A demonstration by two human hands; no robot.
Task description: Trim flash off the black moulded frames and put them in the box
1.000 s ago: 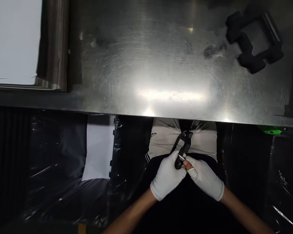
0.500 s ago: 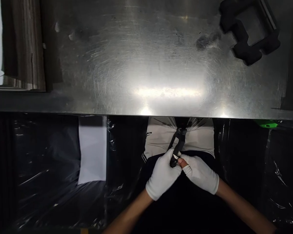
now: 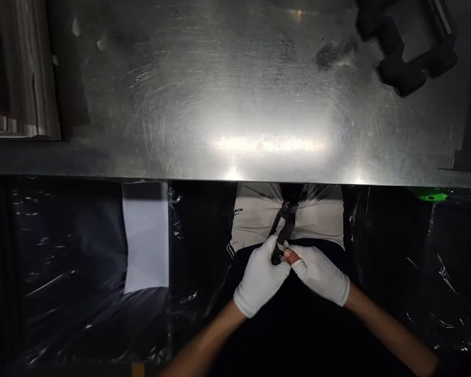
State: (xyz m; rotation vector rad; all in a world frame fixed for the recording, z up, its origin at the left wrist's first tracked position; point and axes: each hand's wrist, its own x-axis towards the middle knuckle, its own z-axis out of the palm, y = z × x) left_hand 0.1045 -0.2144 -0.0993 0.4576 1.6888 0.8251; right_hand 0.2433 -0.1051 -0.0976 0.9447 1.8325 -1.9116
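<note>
Both my hands wear white gloves and meet low in the middle, below the front edge of a steel table [image 3: 259, 104]. My left hand [image 3: 261, 277] is closed around the lower end of a small black tool [image 3: 282, 228] that sticks up toward the table edge. My right hand [image 3: 317, 272] is closed beside it, with a bare fingertip pressed against the tool's base. A small pale piece shows between the two hands; I cannot make out what it is.
A black blocky holder [image 3: 408, 47] lies at the table's far right. A dark panel [image 3: 27, 73] stands at the far left. Below the table edge are black plastic wrap, a white sheet [image 3: 146, 243] and a green object [image 3: 429, 196].
The view has drifted, so the table and hands sit slightly higher and further left in the picture. Both hands keep the same grip on the black tool.
</note>
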